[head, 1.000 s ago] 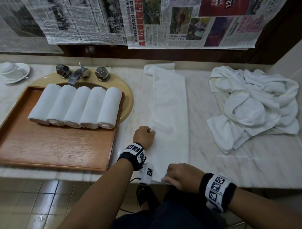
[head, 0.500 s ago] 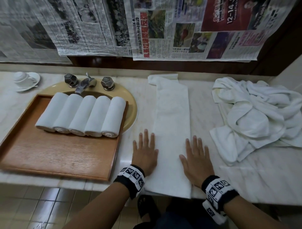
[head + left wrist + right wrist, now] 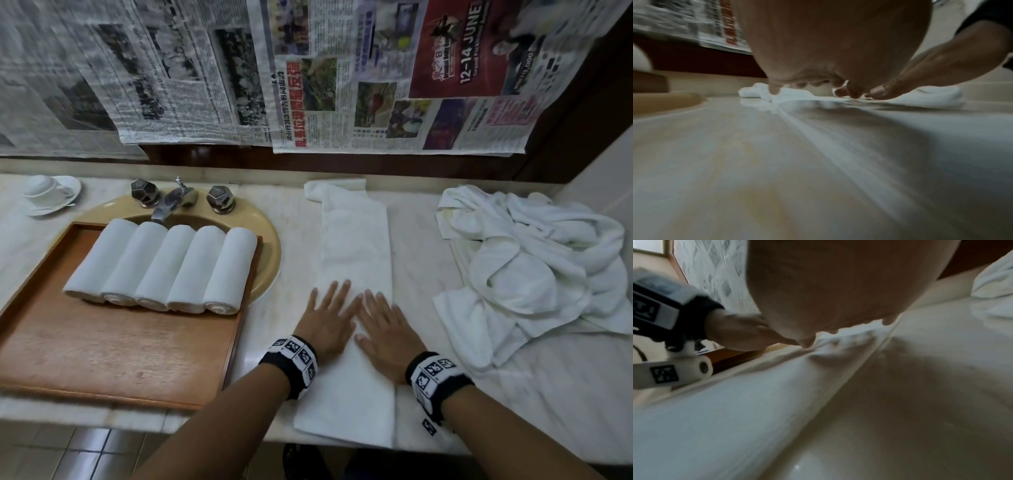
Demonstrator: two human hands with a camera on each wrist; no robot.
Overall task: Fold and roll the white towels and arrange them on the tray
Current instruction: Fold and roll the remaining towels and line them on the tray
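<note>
At centre frame both hands, left [image 3: 327, 322] and right [image 3: 383, 329], lie flat, fingers straight and side by side, on the folded towel [image 3: 356, 246], likely smoothing it for rolling. Five rolls [image 3: 161, 267] fill the tray [image 3: 102, 349], lower left.

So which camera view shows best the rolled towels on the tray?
The head view: all five rolled towels lie side by side at the far end of the tray, spiral ends toward the person. The left wrist view shows only the sink rim, no rolls. The right wrist view shows just a sliver of tray edge.
</note>
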